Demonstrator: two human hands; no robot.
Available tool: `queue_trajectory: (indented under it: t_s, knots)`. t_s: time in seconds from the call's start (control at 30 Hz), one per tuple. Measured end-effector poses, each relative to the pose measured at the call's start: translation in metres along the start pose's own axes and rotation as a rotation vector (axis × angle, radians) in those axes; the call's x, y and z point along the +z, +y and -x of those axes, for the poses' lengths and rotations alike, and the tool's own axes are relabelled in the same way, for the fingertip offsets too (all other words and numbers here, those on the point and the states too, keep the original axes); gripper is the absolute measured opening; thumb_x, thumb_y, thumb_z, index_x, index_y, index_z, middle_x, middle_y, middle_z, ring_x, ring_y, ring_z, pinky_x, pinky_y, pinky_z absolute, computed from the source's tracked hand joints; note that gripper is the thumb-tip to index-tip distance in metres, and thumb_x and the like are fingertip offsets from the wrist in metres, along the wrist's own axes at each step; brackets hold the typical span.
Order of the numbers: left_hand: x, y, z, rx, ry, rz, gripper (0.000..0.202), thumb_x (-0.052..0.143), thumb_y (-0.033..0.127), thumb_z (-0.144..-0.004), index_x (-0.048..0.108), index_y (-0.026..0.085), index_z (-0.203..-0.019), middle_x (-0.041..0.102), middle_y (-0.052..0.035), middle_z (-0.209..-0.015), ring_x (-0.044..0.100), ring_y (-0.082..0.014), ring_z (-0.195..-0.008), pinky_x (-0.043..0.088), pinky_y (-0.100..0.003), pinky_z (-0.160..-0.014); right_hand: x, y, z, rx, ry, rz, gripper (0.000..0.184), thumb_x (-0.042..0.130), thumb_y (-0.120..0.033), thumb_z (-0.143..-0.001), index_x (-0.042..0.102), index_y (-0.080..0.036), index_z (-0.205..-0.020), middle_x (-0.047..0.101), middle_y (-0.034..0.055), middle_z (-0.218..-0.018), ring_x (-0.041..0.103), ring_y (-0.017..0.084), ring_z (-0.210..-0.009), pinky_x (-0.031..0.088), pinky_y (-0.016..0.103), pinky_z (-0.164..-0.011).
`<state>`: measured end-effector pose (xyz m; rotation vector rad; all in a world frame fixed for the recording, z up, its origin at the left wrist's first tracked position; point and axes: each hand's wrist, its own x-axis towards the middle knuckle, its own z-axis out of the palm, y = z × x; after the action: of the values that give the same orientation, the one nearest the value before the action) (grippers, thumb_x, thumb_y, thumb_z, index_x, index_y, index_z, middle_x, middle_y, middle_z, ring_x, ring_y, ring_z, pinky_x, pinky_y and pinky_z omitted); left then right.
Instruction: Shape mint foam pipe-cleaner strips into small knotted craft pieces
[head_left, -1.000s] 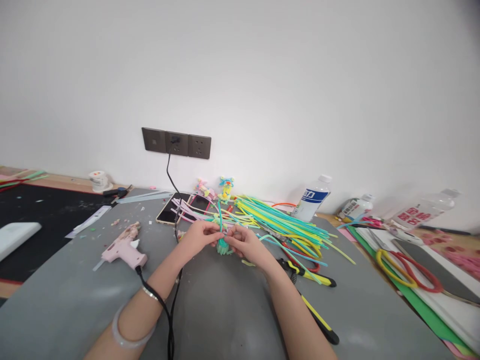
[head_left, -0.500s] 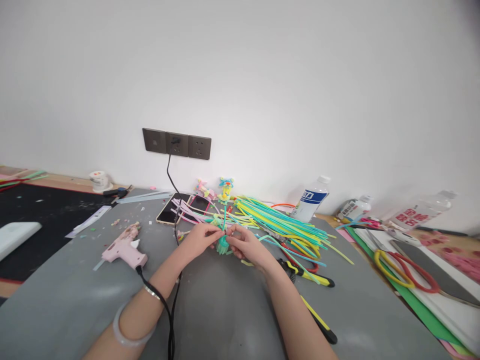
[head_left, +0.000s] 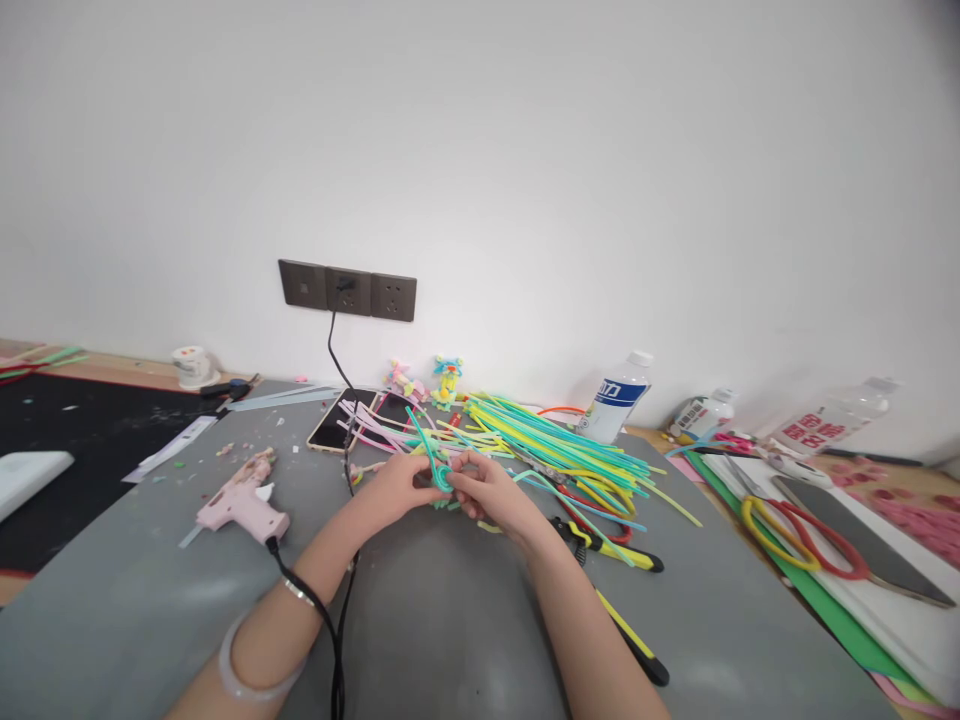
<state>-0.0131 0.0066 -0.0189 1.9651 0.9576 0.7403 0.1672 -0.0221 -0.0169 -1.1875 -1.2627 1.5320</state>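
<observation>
Fingers (head_left: 421,476): closed in a pinch on the teal strip (head_left: 427,450) from both sides, with the tips of the two hands brought almost together at a small loop in the strip.
Left hand (head_left: 396,487): held low over the grey surface (head_left: 450,620), gripping the loop on its left side; a pale bangle (head_left: 247,672) is worn on the wrist.
Right hand (head_left: 491,492): held opposite, gripping the loop on its right side.
Teal strip: found between the two hands, just above the middle of the surface; its free end is directed up and to the left. Whether the loop is joined to the small green piece below it cannot be told.
Strip pile (head_left: 555,440): yellow, green and teal strips are spread just beyond the right hand.
Glue gun (head_left: 241,500): laid on its side well to the left of the hands; its black cable (head_left: 331,625) is crossed by the left forearm.
Phone (head_left: 336,425): laid flat just behind the left hand.
Pliers (head_left: 611,548): laid beside the right forearm, near the pile.
Water bottle (head_left: 619,397): propped against the wall behind the pile.
Scissors (head_left: 802,535): laid at the far right on white and green sheets.
</observation>
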Motion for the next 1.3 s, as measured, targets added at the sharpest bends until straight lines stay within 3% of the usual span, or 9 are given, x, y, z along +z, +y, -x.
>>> queue_trajectory:
  t_s: [0.23, 0.33, 0.47, 0.63, 0.73, 0.83, 0.93, 1.03, 1.3]
  knots:
    - [-0.002, 0.002, -0.002, 0.071, 0.054, 0.105, 0.026, 0.068, 0.034, -0.08, 0.072, 0.014, -0.096, 0.073, -0.007, -0.092, 0.064, -0.0226, -0.085, 0.05, -0.03, -0.079, -0.004, -0.01, 0.002, -0.09, 0.031, -0.157, 0.044, 0.08, -0.053, -0.065, 0.053, -0.019, -0.073, 0.052, -0.0081, -0.052, 0.044, 0.005, -0.041, 0.029, 0.018, -0.041]
    - [-0.003, 0.004, -0.002, 0.074, 0.095, 0.13, 0.031, 0.066, 0.036, -0.082, 0.07, 0.015, -0.104, 0.073, -0.0071, -0.095, 0.065, -0.0212, -0.083, 0.05, -0.029, -0.075, -0.006, -0.014, 0.004, -0.1, 0.051, -0.221, 0.045, 0.083, -0.053, -0.062, 0.056, -0.018, -0.072, 0.053, -0.006, -0.054, 0.048, 0.007, -0.045, 0.034, 0.019, -0.044]
    - [-0.003, 0.01, 0.001, 0.054, 0.131, 0.109, 0.03, 0.055, 0.036, -0.09, 0.068, 0.015, -0.107, 0.069, -0.0046, -0.082, 0.064, -0.0176, -0.07, 0.047, -0.025, -0.061, -0.008, -0.016, 0.004, -0.135, 0.119, -0.292, 0.046, 0.085, -0.053, -0.059, 0.057, -0.019, -0.075, 0.056, -0.0052, -0.061, 0.052, 0.008, -0.05, 0.039, 0.02, -0.046]
    - [-0.002, 0.018, 0.002, -0.016, 0.041, 0.291, 0.033, 0.054, 0.042, -0.09, 0.066, 0.015, -0.103, 0.054, 0.0037, -0.06, 0.054, -0.0125, -0.051, 0.048, -0.024, -0.052, -0.006, -0.013, 0.001, -0.158, 0.173, -0.311, 0.046, 0.087, -0.05, -0.057, 0.058, -0.019, -0.075, 0.055, -0.0057, -0.059, 0.052, 0.008, -0.048, 0.041, 0.02, -0.046]
    - [-0.001, 0.016, 0.001, -0.075, 0.003, 0.348, 0.037, 0.063, 0.046, -0.083, 0.065, 0.015, -0.104, 0.061, 0.0005, -0.074, 0.055, -0.0122, -0.055, 0.05, -0.024, -0.05, -0.002, -0.012, 0.0, -0.177, 0.185, -0.309, 0.046, 0.087, -0.051, -0.057, 0.058, -0.02, -0.074, 0.058, -0.004, -0.061, 0.056, 0.01, -0.05, 0.045, 0.022, -0.049]
    - [0.001, 0.01, 0.0, -0.087, 0.032, 0.322, 0.042, 0.069, 0.039, -0.078, 0.061, 0.016, -0.113, 0.067, -0.0071, -0.104, 0.06, -0.0125, -0.062, 0.052, -0.025, -0.052, 0.001, -0.012, 0.0, -0.187, 0.188, -0.308, 0.047, 0.087, -0.052, -0.057, 0.057, -0.02, -0.073, 0.06, -0.0033, -0.062, 0.059, 0.012, -0.053, 0.048, 0.023, -0.051]
    - [0.0, 0.005, 0.001, -0.043, 0.045, 0.242, 0.055, 0.072, 0.029, -0.075, 0.054, 0.019, -0.126, 0.065, -0.0096, -0.121, 0.066, -0.0202, -0.087, 0.055, -0.029, -0.067, 0.002, -0.013, 0.0, -0.19, 0.192, -0.31, 0.049, 0.088, -0.052, -0.055, 0.057, -0.02, -0.072, 0.059, -0.0037, -0.061, 0.059, 0.011, -0.053, 0.048, 0.023, -0.051]
    - [-0.001, 0.007, 0.004, 0.036, -0.02, 0.122, 0.054, 0.072, 0.021, -0.075, 0.055, 0.021, -0.126, 0.069, -0.0062, -0.115, 0.062, -0.0249, -0.108, 0.049, -0.036, -0.092, 0.001, -0.013, 0.0, -0.195, 0.201, -0.311, 0.048, 0.088, -0.052, -0.055, 0.057, -0.02, -0.073, 0.058, -0.004, -0.061, 0.059, 0.011, -0.053, 0.048, 0.023, -0.052]
    - [0.004, 0.009, 0.005, 0.07, -0.164, 0.111, 0.049, 0.069, 0.016, -0.076, 0.056, 0.022, -0.123, 0.077, -0.0019, -0.096, 0.067, -0.0242, -0.1, 0.04, -0.038, -0.101, 0.0, -0.013, 0.001, -0.199, 0.207, -0.313, 0.046, 0.088, -0.049, -0.057, 0.058, -0.021, -0.078, 0.06, -0.0038, -0.064, 0.06, 0.012, -0.055, 0.05, 0.024, -0.054]
